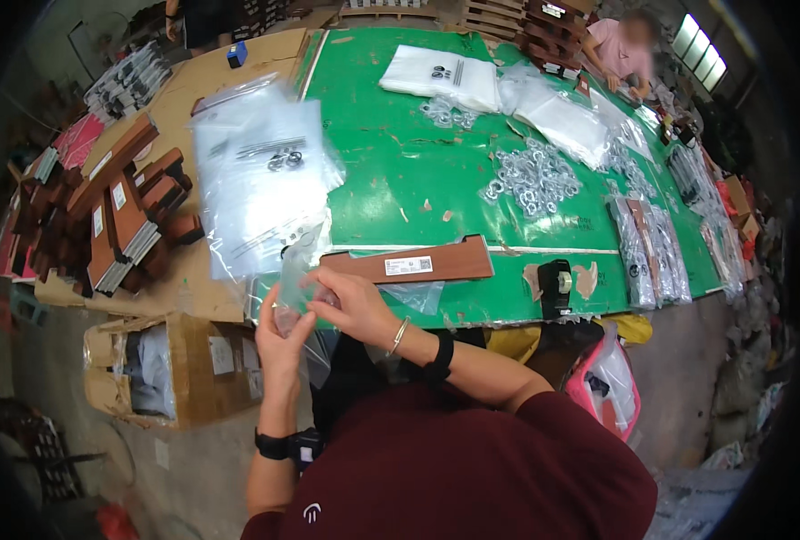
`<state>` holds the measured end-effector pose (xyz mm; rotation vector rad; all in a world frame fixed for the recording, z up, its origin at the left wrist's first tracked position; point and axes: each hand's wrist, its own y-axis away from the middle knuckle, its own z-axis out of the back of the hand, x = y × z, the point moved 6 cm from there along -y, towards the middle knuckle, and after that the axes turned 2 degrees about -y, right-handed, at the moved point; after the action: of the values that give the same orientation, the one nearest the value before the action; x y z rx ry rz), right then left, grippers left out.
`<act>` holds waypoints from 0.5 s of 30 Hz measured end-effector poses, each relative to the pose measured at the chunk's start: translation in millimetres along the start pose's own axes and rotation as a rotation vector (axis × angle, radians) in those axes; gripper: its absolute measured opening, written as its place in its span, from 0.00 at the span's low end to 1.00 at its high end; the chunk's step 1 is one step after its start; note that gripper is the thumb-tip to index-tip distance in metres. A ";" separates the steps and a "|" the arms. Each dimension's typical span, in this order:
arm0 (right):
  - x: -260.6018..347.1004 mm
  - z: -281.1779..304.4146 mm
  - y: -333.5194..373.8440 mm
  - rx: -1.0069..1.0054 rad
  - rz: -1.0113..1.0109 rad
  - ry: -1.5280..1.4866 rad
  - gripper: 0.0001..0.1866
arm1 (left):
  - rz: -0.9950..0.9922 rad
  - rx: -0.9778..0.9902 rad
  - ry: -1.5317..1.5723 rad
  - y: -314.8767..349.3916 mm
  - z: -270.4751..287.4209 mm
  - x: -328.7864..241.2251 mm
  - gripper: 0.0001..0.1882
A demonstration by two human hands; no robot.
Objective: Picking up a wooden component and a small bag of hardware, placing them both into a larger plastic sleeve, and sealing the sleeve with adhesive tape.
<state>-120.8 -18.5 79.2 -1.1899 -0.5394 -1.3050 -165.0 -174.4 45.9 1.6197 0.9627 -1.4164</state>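
Note:
Close to the front edge of the table, my left hand (281,337) is closed around a clear plastic bag (297,270) that stands up from its fingers. My right hand (353,308) pinches the same bag from the right side; its fingertips are partly hidden by the film. Just beyond my right hand lies a reddish-brown wooden piece (454,260) with a white label, resting over another clear bag (422,297). A pile of large clear printed bags (256,180) is spread beyond my left hand.
Brown labelled pieces (125,211) are stacked at left. Small bags of rings (535,175), white bags (440,76) and wrapped pieces (652,252) lie on the green table. A tape dispenser (556,286) sits at the front edge, a cardboard box (193,369) below. Another person (623,54) works at far right.

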 end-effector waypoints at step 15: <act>0.8 135.2 7.7 0.182 0.195 0.610 0.40 | -0.019 -0.383 -0.024 -3.6 57.9 -20.0 0.21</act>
<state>-73.2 99.2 126.2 -0.6258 -0.0891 -1.3340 -194.4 -226.3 60.3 1.3092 1.1569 -1.1737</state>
